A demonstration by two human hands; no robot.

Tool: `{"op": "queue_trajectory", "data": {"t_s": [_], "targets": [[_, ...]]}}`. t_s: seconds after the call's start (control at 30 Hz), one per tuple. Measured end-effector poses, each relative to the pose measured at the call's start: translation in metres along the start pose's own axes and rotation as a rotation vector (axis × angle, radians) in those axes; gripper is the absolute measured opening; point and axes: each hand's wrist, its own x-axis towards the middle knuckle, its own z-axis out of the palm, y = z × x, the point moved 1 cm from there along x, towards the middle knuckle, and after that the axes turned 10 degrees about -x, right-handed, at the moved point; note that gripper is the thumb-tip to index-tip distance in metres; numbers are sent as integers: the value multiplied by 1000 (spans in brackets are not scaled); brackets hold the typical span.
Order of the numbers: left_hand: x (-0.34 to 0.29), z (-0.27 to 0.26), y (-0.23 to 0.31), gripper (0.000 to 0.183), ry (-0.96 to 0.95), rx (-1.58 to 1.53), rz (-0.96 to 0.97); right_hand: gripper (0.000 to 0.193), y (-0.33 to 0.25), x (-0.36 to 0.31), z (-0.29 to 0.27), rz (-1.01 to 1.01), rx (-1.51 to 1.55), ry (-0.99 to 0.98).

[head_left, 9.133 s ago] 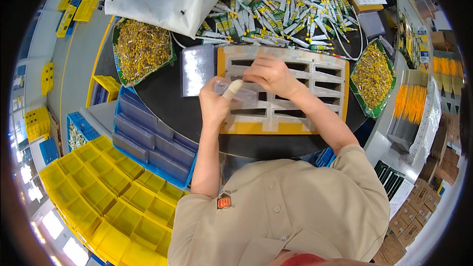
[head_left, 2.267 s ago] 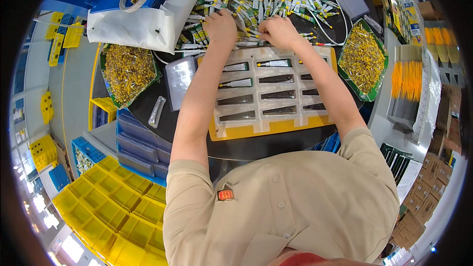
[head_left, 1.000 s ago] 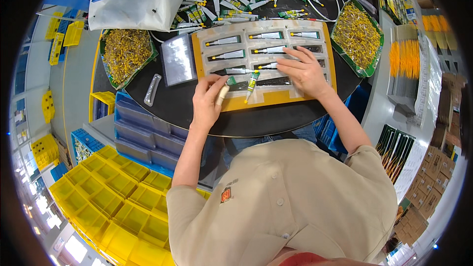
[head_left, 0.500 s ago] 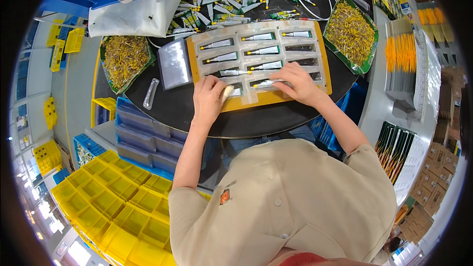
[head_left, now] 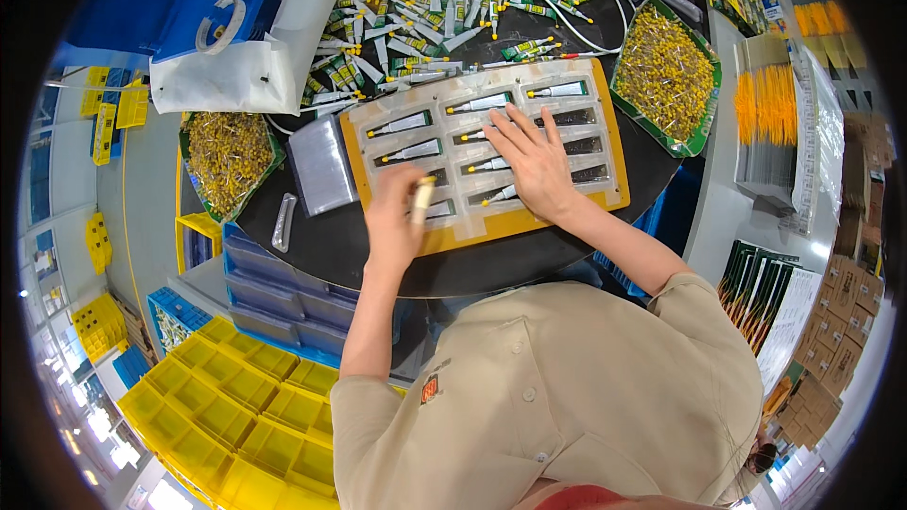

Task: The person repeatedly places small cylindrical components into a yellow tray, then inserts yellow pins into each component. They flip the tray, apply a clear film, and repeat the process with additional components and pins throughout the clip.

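Note:
A yellow-edged tray (head_left: 614, 146) lies on the round black table, with clear plastic pockets in three columns. Small white-and-green tubes with yellow tips, such as the upper left tube (head_left: 402, 123) and the top middle tube (head_left: 480, 102), lie in many of the pockets. Over the middle column rests my right hand (head_left: 540, 170), open, its fingers spread across the tubes there. My left hand (head_left: 392, 217) is at the lower left pockets and smeared by motion. A pale, cream-coloured piece (head_left: 421, 203) shows at its thumb side; whether worn or held, I cannot tell. Dark pockets in the right column hold no tube.
A large pile of loose tubes (head_left: 444, 0) covers the table's far side. Green trays of small yellow-headed pieces stand left (head_left: 227, 156) and right (head_left: 666, 71). A stack of clear plastic sheets (head_left: 324, 165) and a clear strip (head_left: 283, 222) lie left of the pocketed tray.
My right hand has risen from the lower pockets and spread its fingers over the middle column. My left hand has turned and blurred at the lower left. The whole view has shifted slightly.

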Motion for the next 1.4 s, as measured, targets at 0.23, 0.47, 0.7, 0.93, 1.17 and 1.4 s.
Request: {"op": "queue_trajectory", "data": {"t_s": [0.23,0.47,0.7,0.93,1.17,1.4], "targets": [[-6,-13,-29,12,97,83,-167,37,17,69,-5,-151,225,196],[6,-5,-24,17,54,361,112,20,100,190,68,-310,81,-14],[15,19,-20,63,-302,724,-2,28,143,104,-19,63,673,0],[20,83,13,81,-451,592,207,21,161,13,-39,-39,266,30],[44,85,10,76,-592,667,236,13,170,75,-13,-160,242,48],[238,87,-70,23,-302,839,520,17,202,150,38,60,-59,185]]}}
